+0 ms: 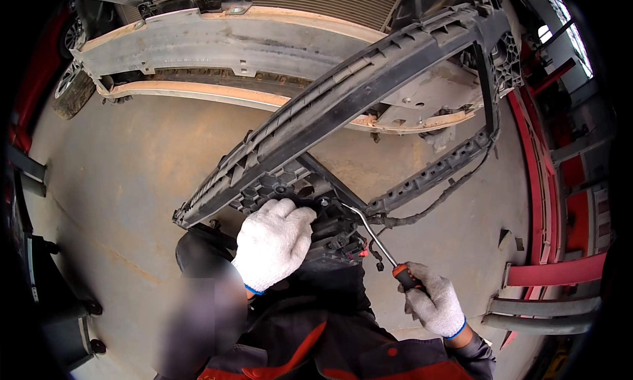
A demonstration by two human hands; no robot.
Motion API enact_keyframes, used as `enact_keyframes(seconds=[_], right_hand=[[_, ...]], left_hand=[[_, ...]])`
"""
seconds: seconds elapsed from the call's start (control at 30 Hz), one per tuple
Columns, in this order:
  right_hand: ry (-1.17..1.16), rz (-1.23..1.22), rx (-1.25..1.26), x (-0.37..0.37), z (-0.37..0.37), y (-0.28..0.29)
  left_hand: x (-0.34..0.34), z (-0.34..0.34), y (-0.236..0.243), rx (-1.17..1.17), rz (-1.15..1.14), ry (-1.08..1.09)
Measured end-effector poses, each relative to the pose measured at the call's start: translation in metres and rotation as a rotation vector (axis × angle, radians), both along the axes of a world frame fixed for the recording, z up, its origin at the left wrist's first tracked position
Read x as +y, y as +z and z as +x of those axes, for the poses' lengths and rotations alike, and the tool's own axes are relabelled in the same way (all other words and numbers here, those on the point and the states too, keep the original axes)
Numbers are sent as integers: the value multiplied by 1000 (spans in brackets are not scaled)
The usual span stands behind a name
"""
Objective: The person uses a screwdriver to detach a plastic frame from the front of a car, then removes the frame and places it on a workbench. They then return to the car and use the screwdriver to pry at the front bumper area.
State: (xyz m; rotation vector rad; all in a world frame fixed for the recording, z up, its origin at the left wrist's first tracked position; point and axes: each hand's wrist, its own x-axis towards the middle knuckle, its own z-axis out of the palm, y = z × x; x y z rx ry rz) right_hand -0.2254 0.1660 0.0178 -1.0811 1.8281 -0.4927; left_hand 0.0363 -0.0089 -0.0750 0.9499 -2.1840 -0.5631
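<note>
Inside right hand [436,299], tool handle [407,278]

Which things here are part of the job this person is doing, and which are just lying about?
In use:
black plastic frame, with the gloved left hand against it
hand tool with an orange-and-black handle, in the gloved right hand

Just around, untouched:
wheel at left
red car, far left
curved red metal bar at right
</note>
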Motion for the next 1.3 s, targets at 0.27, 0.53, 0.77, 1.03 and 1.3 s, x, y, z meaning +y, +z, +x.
enact_keyframes(seconds=[0.27, 0.53, 0.77, 1.03, 1.3], right_hand=[[-88, 74, -194, -8, 23, 10], [185, 115, 118, -34, 5, 56], [18, 293, -105, -55, -10, 63], [-73, 234, -237, -36, -6, 52], [162, 341, -26, -83, -11, 82]], left_hand=[[-6, -1, -10, 16, -6, -127], [-9, -4, -37, 312, 19, -75], [-19, -2, -22, 197, 81, -205], [-25, -4, -15, 71, 265, -254], [-26, -4, -17, 58, 256, -286]])
